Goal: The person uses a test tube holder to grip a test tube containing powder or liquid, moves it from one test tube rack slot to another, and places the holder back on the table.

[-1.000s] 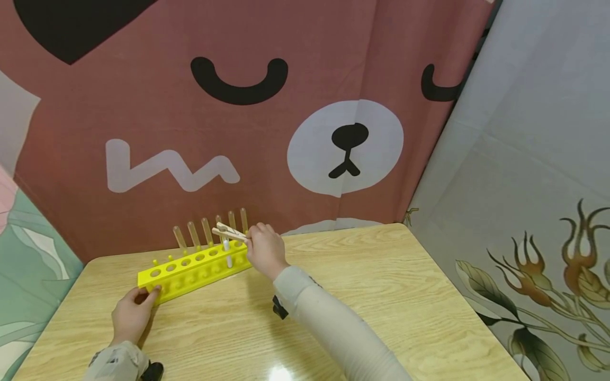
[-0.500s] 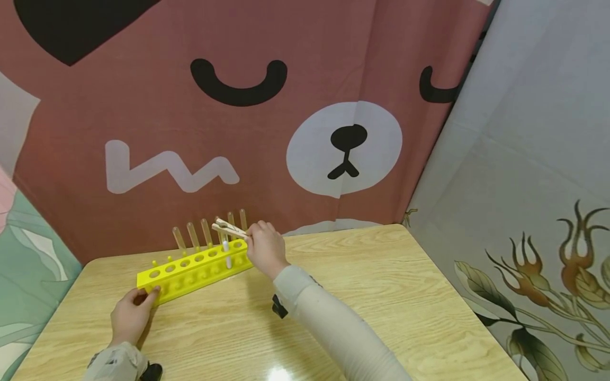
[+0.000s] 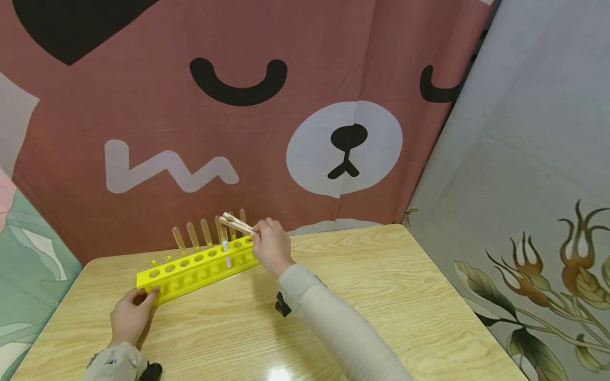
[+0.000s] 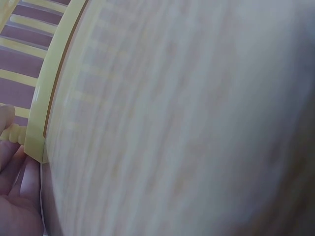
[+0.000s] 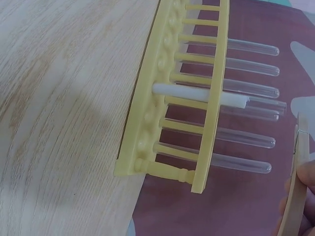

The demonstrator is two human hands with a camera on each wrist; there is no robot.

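Note:
A yellow plastic test tube rack (image 3: 190,280) stands on the wooden table. My left hand (image 3: 131,317) grips the rack's near left end, with fingers around its end post (image 4: 15,132) in the left wrist view. One test tube with white contents (image 5: 182,92) stands upright in a rack hole, its clear mouth rising above the top bar. My right hand (image 3: 272,246) holds a wooden test tube clamp (image 3: 238,224) above the rack's right part. In the right wrist view the clamp's tip lies beside the tube's mouth, apart from it.
Several clear test tubes (image 3: 192,234) sit upside down on the pegs along the rack's back. The wooden table (image 3: 352,296) meets a pink printed curtain (image 3: 267,159) behind and a pale floral curtain (image 3: 524,159) at the right.
My right hand and the clamp have shifted right and slightly up, away from the tube with white contents. That tube stays in its hole, and my left hand keeps its grip on the rack.

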